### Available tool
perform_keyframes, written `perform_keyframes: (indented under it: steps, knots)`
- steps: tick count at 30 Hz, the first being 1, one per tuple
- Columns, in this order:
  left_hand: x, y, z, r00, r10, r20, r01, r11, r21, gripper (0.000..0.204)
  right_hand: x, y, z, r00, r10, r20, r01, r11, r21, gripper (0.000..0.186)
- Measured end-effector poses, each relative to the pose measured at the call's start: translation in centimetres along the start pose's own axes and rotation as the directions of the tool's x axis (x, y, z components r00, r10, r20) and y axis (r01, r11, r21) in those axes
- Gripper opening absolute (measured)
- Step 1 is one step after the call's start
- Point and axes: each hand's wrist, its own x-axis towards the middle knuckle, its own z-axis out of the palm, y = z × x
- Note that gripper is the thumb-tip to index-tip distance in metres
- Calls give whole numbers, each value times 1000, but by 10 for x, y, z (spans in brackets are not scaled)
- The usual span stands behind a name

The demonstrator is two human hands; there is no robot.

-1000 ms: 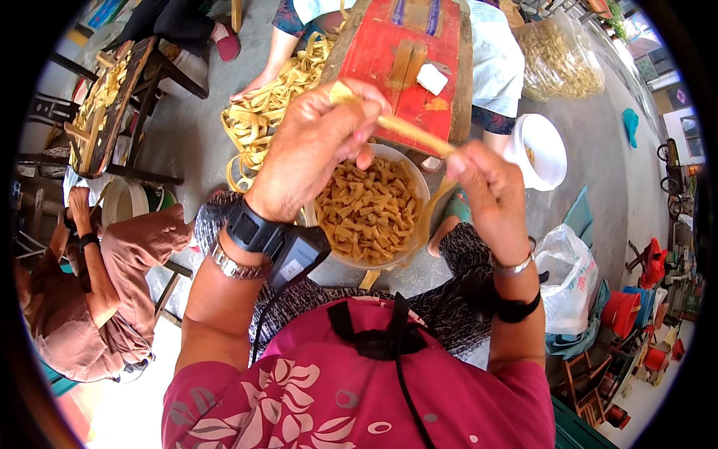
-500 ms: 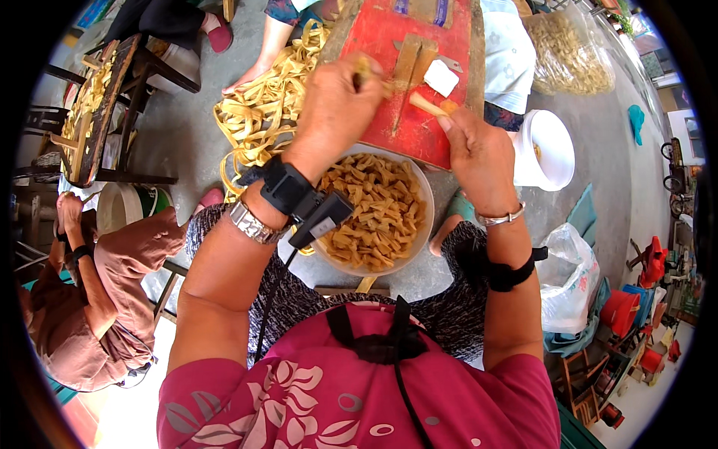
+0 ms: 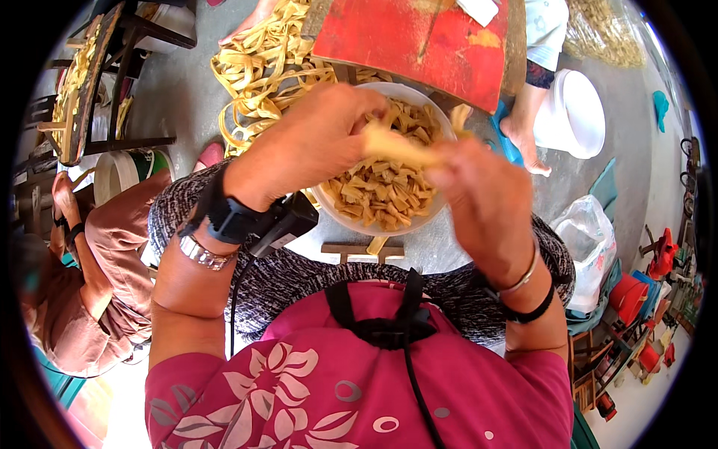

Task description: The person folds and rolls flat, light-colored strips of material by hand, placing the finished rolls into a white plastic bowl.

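**Strip held over bowl: drop and spill risks**

I see the left hand point(image 3: 314, 142) and right hand point(image 3: 486, 202) each pinching one end of a pale yellow strip point(image 3: 400, 146), fingers closed on it, directly above the white bowl point(image 3: 441, 213). The bowl is near full of cut pieces. If either pinch slips, I judge the strip falls short of the bowl onto the lap. Beyond lie a loose strip pile point(image 3: 262, 67) and a red board point(image 3: 419, 41); a knock could tip the bowl.
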Motion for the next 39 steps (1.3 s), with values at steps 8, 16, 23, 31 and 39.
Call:
perform_keyframes:
  steps: [8,16,23,31,39]
  knots:
    - [-2,6,66,849,-155,504,527,304,-794,42,-27,-39,37,977,-91,194,24,945,325,14]
    - [10,1,41,973,-25,231,172,746,-643,24,-17,-29,12,998,43,-53,-29,970,241,11]
    - [-5,24,32,937,310,-162,-324,943,-72,14,2,-7,11,800,597,-59,-488,705,515,25]
    - [-20,24,32,669,593,-448,-554,800,230,19,9,-6,2,706,631,321,-653,405,640,24]
    - [-30,14,24,780,421,-463,-493,869,-40,13,10,-16,3,796,515,318,-599,594,538,21]
